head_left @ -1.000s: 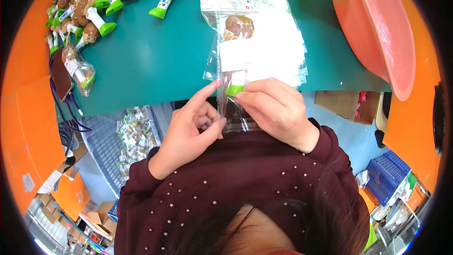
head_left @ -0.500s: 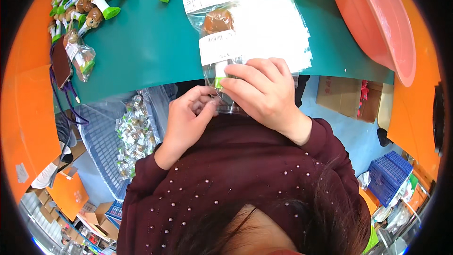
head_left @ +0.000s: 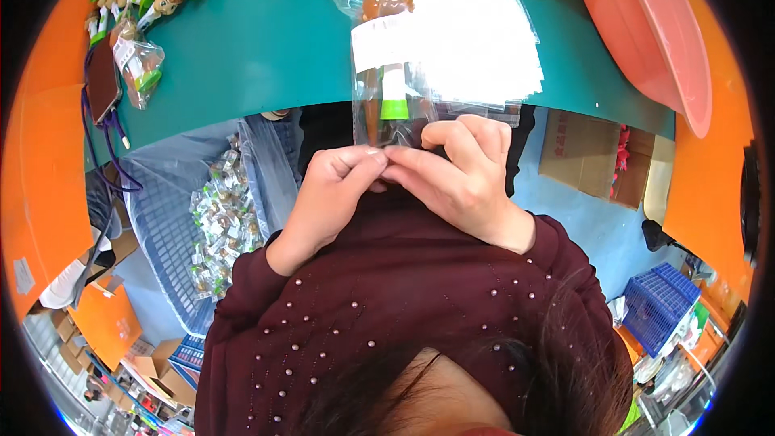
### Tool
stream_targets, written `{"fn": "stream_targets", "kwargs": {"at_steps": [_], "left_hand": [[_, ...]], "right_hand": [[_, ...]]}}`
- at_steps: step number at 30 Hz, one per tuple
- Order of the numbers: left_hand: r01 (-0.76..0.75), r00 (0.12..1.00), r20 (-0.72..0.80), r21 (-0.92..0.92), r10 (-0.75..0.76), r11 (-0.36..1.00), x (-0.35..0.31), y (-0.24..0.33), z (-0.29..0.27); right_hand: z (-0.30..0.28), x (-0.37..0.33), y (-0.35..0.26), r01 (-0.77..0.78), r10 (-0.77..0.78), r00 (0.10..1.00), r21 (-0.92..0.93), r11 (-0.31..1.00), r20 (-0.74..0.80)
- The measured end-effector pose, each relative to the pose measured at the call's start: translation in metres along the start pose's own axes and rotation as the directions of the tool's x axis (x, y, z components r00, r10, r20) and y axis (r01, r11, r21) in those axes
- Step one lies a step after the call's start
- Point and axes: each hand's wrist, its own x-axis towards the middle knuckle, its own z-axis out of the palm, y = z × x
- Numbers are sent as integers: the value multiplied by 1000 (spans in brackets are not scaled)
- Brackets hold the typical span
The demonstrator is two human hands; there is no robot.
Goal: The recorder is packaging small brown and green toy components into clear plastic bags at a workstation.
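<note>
A brown-haired doll toy [head_left: 394, 85] with a white body and green base lies inside a clear plastic bag [head_left: 420, 109] at the table's near edge. The bag has a white printed header and a white label. Its near end hangs over the edge, pinched between the fingertips of my left hand [head_left: 335, 190] and my right hand [head_left: 464, 182], which meet there. Both hands are closed on the plastic. Beneath and to the right of the bagged doll is a stack of flat plastic bags [head_left: 484, 40].
Several unbagged dolls [head_left: 161, 0] lie at the far left, near a bagged doll [head_left: 137, 64] and a phone [head_left: 103, 81] with a purple cord. Below left, a blue basket [head_left: 161, 234] holds many bagged toys. A pink basin [head_left: 646, 32] stands at the right.
The doll has slid farther into view within the bag, away from my hands. My right hand has moved off the doll's base and down to the bag's near end, meeting my left.
</note>
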Motion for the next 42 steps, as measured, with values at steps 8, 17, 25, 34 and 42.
{"fn": "stream_targets", "kwargs": {"at_steps": [8,17,25,34,42], "left_hand": [[48,984,-157,-214,-83,976,-11,20,15],[-54,987,-158,-121,35,991,-4,27,13],[-147,975,-172,-4,144,989,7,21,11],[-196,954,-211,102,214,975,15,23,28],[-192,951,-224,121,215,974,7,27,24]], "right_hand": [[-1,4,-12,79,-91,993,-134,988,-80],[8,12,-7,110,-132,986,-193,975,-104],[6,18,2,80,-84,996,-89,993,-38],[-51,20,31,145,-150,986,61,987,68],[-25,31,10,44,-44,998,-11,999,55]]}}
